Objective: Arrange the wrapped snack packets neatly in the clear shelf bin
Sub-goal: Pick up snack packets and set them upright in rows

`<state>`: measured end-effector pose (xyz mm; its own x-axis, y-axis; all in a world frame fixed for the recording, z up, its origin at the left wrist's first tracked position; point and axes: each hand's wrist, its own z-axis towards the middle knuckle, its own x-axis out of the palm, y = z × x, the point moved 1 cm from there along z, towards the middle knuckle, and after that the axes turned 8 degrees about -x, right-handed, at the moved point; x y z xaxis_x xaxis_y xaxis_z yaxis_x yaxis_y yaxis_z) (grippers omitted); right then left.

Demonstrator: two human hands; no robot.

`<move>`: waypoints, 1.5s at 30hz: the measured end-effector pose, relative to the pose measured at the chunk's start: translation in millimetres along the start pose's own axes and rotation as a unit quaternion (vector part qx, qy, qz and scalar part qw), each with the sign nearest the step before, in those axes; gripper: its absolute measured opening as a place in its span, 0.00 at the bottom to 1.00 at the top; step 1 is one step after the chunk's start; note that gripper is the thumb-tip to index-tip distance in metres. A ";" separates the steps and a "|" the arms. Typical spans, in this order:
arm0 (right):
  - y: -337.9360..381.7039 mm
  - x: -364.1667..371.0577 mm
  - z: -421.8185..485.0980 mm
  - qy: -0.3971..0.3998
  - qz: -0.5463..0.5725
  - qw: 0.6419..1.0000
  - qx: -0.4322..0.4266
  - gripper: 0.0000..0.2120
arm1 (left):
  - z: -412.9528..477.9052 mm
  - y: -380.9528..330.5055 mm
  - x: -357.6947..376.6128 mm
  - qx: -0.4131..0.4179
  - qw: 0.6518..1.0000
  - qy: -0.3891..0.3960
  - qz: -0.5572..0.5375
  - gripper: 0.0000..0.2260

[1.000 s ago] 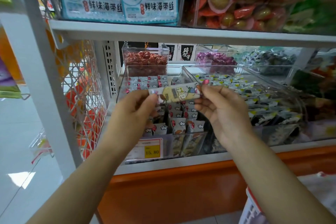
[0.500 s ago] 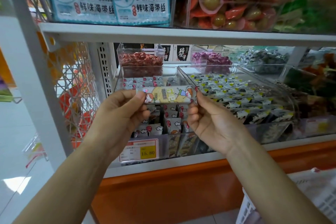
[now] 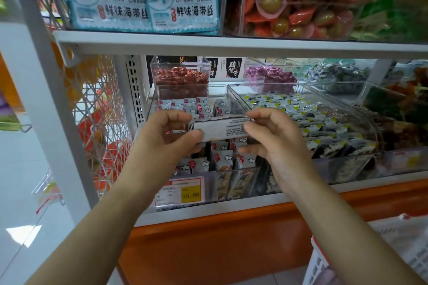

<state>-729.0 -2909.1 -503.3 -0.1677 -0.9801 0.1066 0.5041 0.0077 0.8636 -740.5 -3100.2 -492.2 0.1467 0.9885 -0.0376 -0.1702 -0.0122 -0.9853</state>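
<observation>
A long wrapped snack packet (image 3: 222,128) is held level between both hands, its pale printed back side facing me. My left hand (image 3: 165,136) pinches its left end and my right hand (image 3: 272,136) pinches its right end. The packet hovers just above the clear shelf bin (image 3: 208,183), which holds several similar packets (image 3: 223,159) standing in rows, white with red and cloud prints. The hands hide the bin's middle rows.
A yellow price tag reading 15.80 (image 3: 180,191) is on the bin's front. A second clear bin (image 3: 324,127) of black and yellow packets sits to the right. Small bins of red (image 3: 181,76) and purple (image 3: 271,76) sweets stand behind. The upper shelf (image 3: 231,44) hangs overhead; a white basket (image 3: 370,250) is at lower right.
The packet has been flipped: its yellow printed front faced me earlier, now the pale back side does. Both hands stay at its ends, over the bin.
</observation>
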 end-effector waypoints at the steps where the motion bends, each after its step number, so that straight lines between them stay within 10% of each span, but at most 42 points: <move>1: 0.9 0.5 -0.9 0.011 -0.009 1.000 -0.008 0.06 | 0.2 0.5 -0.3 0.003 1.000 0.000 0.011 0.13; 23: 4.6 8.9 -3.4 0.043 -0.177 0.976 -0.118 0.06 | 4.7 -7.7 -1.2 0.067 0.975 -0.026 0.209 0.10; 39: 0.2 2.0 5.7 0.030 -0.059 0.997 0.028 0.09 | 8.0 -3.7 -5.0 0.089 0.969 -0.010 0.231 0.07; 45: 3.3 10.0 8.8 0.094 -0.071 0.991 -0.058 0.16 | 15.6 1.7 -5.4 0.078 0.976 -0.077 0.188 0.07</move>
<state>-736.5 -2917.0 -495.1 -0.0889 -0.9894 -0.1147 0.5823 -0.1450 0.7999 -756.8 -3103.3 -491.0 -0.1005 0.9294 -0.3550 -0.3311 -0.3677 -0.8690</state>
